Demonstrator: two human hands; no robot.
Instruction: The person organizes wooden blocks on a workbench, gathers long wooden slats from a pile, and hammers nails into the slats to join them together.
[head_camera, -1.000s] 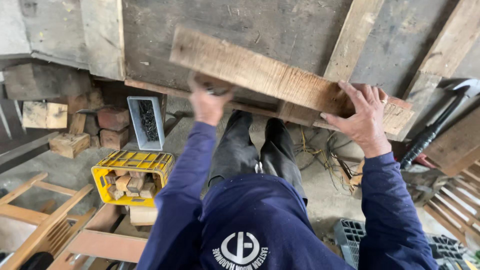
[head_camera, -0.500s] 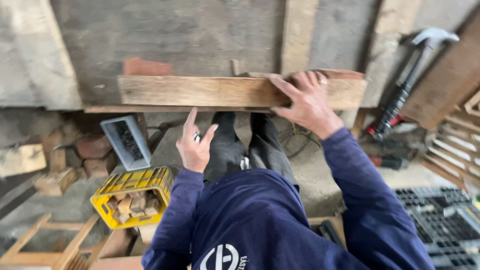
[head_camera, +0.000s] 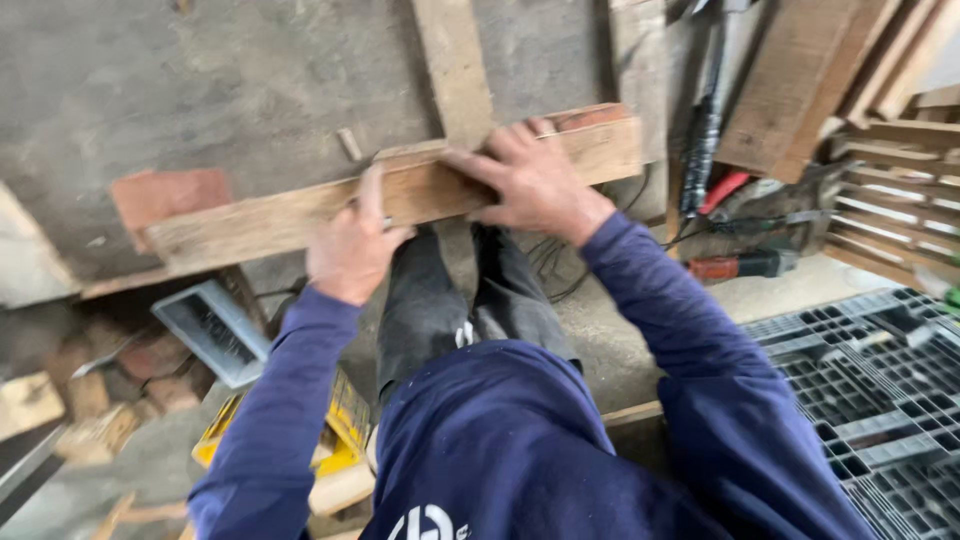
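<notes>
Head view: one weathered wooden plank (head_camera: 300, 215), long and narrow, lies tilted across the upper middle of the frame, its left end lower than its right end, resting against a grey work surface (head_camera: 250, 80). The left hand (head_camera: 350, 250) grips the plank's lower edge near its middle, fingers curled up over the front face and one finger extended upward along the wood. The right hand (head_camera: 530, 180) lies on the plank's right portion, palm down, fingers spread and pressed flat over the top edge. Both arms wear dark blue sleeves (head_camera: 290, 400); dark trousers (head_camera: 460, 300) show between them below the plank. A reddish-brown block (head_camera: 165, 195) sits just behind the plank's left end. An upright wooden batten (head_camera: 455, 60) rises behind the plank at centre. To the right, a long black-handled tool (head_camera: 705, 130) leans near stacked boards (head_camera: 800, 90), with a red-and-black power tool (head_camera: 740, 265) on the floor beneath. A black plastic grid pallet (head_camera: 870, 390) occupies the lower right. At left, a grey rectangular tray (head_camera: 215, 330) stands tilted above a yellow crate (head_camera: 340, 430), partly hidden by the left sleeve. Loose wood offcuts (head_camera: 90, 420) lie at the far left, blurred.
</notes>
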